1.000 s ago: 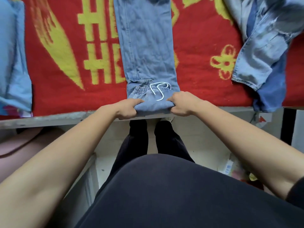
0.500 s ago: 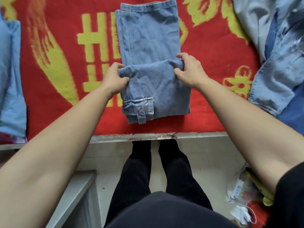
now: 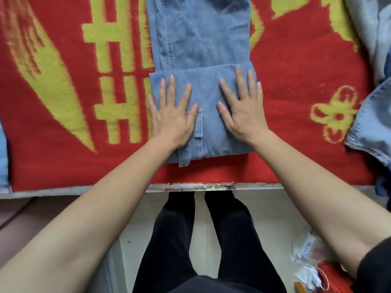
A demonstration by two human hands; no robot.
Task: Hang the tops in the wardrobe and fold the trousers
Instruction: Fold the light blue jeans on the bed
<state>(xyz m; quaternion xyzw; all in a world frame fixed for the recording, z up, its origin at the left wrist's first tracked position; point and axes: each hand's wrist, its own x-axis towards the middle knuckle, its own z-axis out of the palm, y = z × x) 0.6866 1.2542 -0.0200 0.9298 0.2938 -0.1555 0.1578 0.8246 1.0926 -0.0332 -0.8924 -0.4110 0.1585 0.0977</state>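
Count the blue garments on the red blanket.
3: the jeans in the middle, half folded; a pale denim garment at the right edge; a light blue garment barely showing at the left edge. The right one may be several pieces.

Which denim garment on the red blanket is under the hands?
The light-blue trousers in the middle: left hand and right hand press flat on their fold. The denim piece at right lies untouched.
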